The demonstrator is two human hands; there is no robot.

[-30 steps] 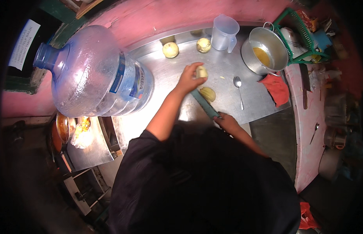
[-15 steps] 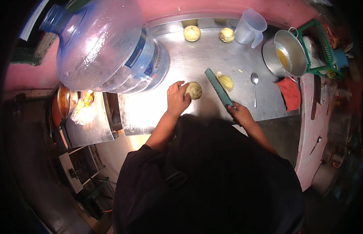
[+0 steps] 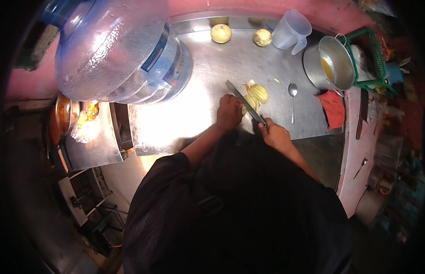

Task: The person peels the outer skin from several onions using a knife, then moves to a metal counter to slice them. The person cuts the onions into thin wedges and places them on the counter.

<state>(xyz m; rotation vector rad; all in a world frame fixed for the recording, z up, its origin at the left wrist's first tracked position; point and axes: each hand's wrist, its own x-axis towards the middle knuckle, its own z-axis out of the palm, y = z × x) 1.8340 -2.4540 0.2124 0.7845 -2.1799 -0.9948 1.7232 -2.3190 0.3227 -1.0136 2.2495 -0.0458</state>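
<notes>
My right hand (image 3: 275, 133) is closed round the handle of a long knife (image 3: 247, 104), whose blade points away and to the left. Beside the blade my left hand (image 3: 229, 111) has its fingers curled on a pale-yellow round vegetable, which is mostly hidden by the hand and blade. Just right of the blade lies a cut yellow piece (image 3: 259, 93) with curved lines across it and small scraps around. Two more round pale-yellow vegetables stand at the back of the metal table, one on the left (image 3: 221, 33) and one on the right (image 3: 262, 38).
A big blue water bottle (image 3: 116, 55) lies on its side at the left. At the right are a spoon (image 3: 293, 91), a red cloth (image 3: 332, 109), a pot (image 3: 315, 68) with yellow liquid, a clear plastic jug (image 3: 285, 29) and a green basket (image 3: 381, 59).
My left hand has moved right, close to the knife, and curled over the round vegetable. The knife has turned from showing its broad face to nearly edge-on and come slightly left.
</notes>
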